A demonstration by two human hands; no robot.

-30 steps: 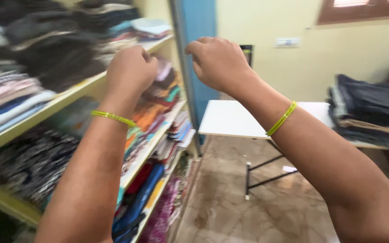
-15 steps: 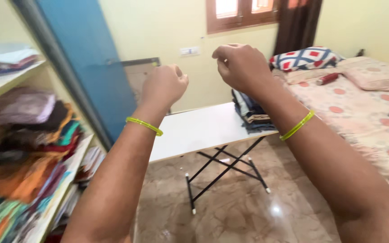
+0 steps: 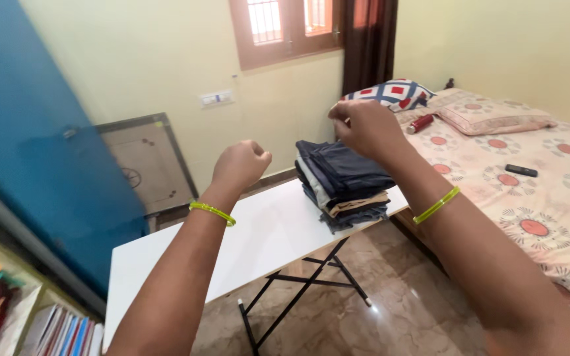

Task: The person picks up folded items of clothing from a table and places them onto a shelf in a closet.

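Both fists, left hand [image 3: 240, 164] and right hand [image 3: 362, 126], are held curled, seemingly empty; clothes [image 3: 343, 184], at 1 o'clock on the tabletop [image 3: 252, 244], are now nearer.

White folding table [image 3: 258, 237], black crossed legs, standing on the glossy tiled floor [image 3: 377, 323]. On it: one stack of folded clothes [image 3: 344, 184] at the far right end, mostly dark blue with a tan piece low in the pile; its edge overhangs the table's front slightly. Bed [image 3: 549, 198] right of the table, floral sheet. On it: patterned pillow [image 3: 390, 93], pink pillow [image 3: 496, 115], red cylinder [image 3: 421, 123], black remote [image 3: 521, 171].
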